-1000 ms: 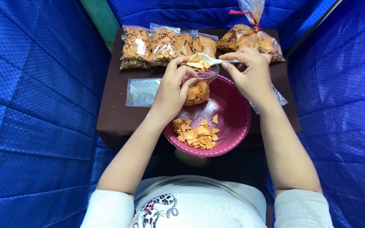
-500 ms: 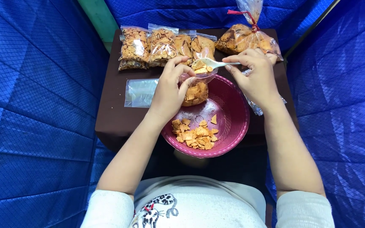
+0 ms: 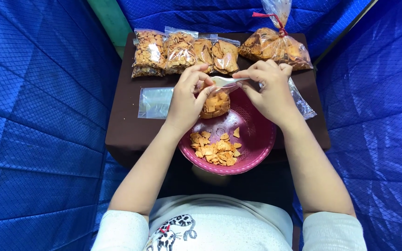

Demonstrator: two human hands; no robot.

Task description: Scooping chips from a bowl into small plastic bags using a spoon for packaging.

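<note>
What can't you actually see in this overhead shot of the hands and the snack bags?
- Small bag, head view: its mouth is hidden behind the left hand.
- Spoon: handle buried in the right hand.
- Big tied bag: top cut off by the upper edge.
- Table: near edge hidden under the pink bowl.

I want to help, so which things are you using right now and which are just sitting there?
In use:
left hand holding the small bag of crackers
right hand holding the white spoon
pink bowl with loose crackers

Just sitting there:
row of filled bags
big tied bag
flat empty bag
brown table
blue cloth
</note>
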